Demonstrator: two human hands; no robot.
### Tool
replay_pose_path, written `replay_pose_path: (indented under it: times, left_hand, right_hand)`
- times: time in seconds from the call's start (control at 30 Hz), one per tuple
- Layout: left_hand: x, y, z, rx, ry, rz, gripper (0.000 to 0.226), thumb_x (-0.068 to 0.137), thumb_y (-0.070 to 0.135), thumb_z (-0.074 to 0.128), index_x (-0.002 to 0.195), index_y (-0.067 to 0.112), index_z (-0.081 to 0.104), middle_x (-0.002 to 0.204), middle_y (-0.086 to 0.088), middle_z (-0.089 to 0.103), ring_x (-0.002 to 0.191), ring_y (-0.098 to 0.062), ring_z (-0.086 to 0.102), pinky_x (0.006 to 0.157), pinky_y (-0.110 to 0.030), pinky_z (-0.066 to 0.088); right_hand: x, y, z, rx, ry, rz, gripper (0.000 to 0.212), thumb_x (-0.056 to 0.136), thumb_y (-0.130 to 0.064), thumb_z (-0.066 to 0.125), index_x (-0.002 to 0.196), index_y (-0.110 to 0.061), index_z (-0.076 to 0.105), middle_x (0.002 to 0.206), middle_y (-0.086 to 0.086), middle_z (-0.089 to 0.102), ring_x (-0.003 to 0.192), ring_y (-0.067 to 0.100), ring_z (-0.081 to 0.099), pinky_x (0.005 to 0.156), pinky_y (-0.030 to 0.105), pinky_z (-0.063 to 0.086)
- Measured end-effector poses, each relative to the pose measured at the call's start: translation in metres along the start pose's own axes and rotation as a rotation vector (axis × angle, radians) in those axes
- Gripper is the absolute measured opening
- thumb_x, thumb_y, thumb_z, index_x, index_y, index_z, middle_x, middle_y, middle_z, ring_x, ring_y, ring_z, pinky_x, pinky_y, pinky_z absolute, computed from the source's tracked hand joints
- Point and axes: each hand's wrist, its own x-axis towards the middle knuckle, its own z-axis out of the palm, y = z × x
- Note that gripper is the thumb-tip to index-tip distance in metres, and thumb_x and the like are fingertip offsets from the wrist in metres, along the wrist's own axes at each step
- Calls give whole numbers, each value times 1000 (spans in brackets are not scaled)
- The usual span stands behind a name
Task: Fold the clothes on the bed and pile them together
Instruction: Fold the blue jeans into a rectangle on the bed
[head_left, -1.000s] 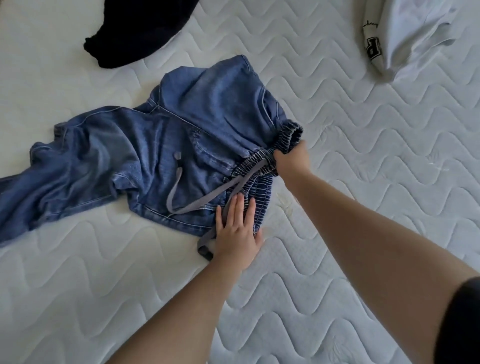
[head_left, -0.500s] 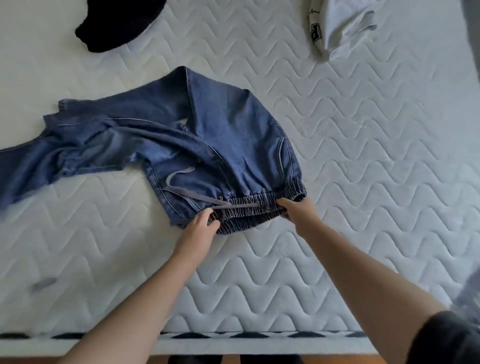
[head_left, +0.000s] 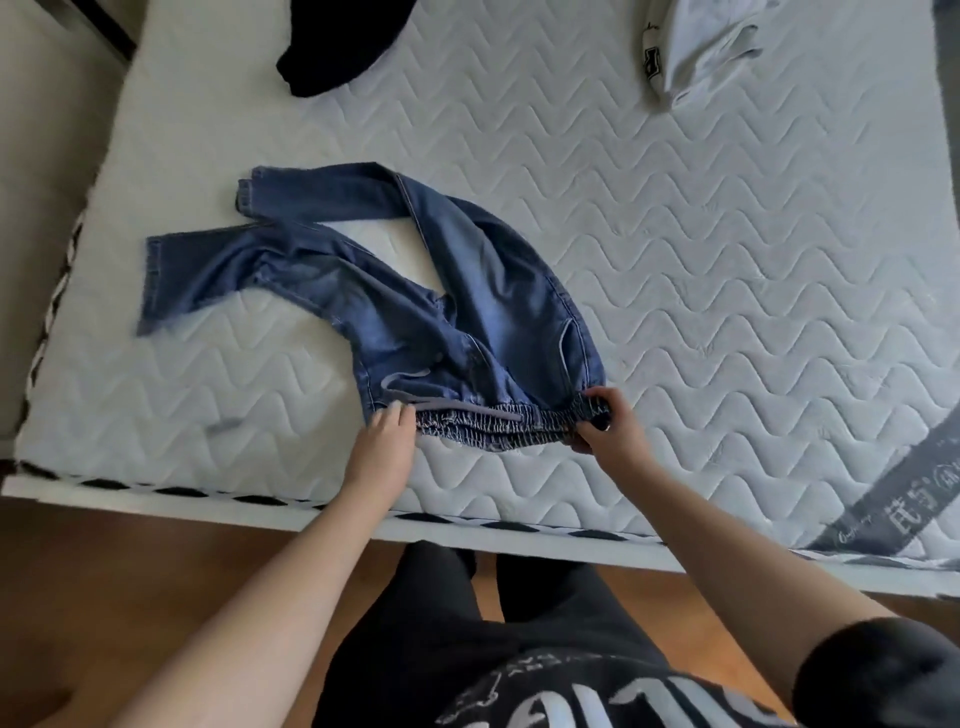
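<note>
The bed (head_left: 727, 291) carries a white mattress quilted in a wavy pattern, with a black-and-white piped edge along its near and left sides. A grey printed band crosses its near right corner. Blue jeans (head_left: 467, 312) lie on it near the front edge, waistband toward the edge, both legs extending to the left. A black garment (head_left: 332, 47) lies at the far left. A white garment (head_left: 701, 52) with dark print lies at the far right, well apart from the jeans.

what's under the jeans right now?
Only the quilted white mattress shows around and between the legs of the jeans. Anything beneath the denim itself is covered. Both hands grip the waistband.
</note>
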Motion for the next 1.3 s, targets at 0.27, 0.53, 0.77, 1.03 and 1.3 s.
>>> replay_pose_path:
  times: [0.27, 0.53, 0.77, 1.03, 1.3]
  left_hand:
    - [-56, -18, -19, -88, -76, -134, 44, 90, -1, 41, 124, 18, 59, 122, -6, 60, 115, -28, 51, 83, -40, 45]
    - [-78, -50, -47, -246, 90, -133, 49, 86, -10, 38, 120, 13, 66, 117, -11, 61, 113, -29, 47, 88, -38, 43]
    - [-63, -83, -132, -164, 326, 0, 36, 84, -6, 42, 104, 12, 66, 105, -9, 61, 107, -28, 51, 78, -37, 41]
    - [-38, -127, -311, -86, 399, 181, 24, 84, -3, 38, 92, 9, 57, 105, -10, 55, 104, -31, 53, 88, -43, 47]
    - [-49, -145, -448, -29, 480, 293, 46, 95, 54, 49, 102, 9, 55, 108, -8, 54, 102, -25, 48, 83, -37, 38]
  right_hand:
    - [-44, -18, -12, -364, -143, 25, 18, 86, -3, 55, 93, -20, 54, 81, 17, 67, 64, 26, 65, 68, 42, 57]
    - [-74, -50, -19, -644, -378, -225, 49, 75, -24, 82, 120, -28, 62, 102, -2, 65, 90, 18, 62, 82, 28, 48]
    - [-95, -114, -2, -609, -36, -410, 24, 83, -28, 76, 105, -22, 71, 83, 3, 71, 74, 19, 68, 69, 30, 52]
    - [-111, -263, 4, -574, 184, -603, 23, 89, -28, 68, 88, -5, 69, 79, 5, 57, 81, 24, 56, 55, 31, 34]
    - [-162, -380, -29, -511, 366, -793, 21, 87, -28, 70, 78, -12, 59, 67, -1, 56, 65, 20, 53, 56, 29, 37]
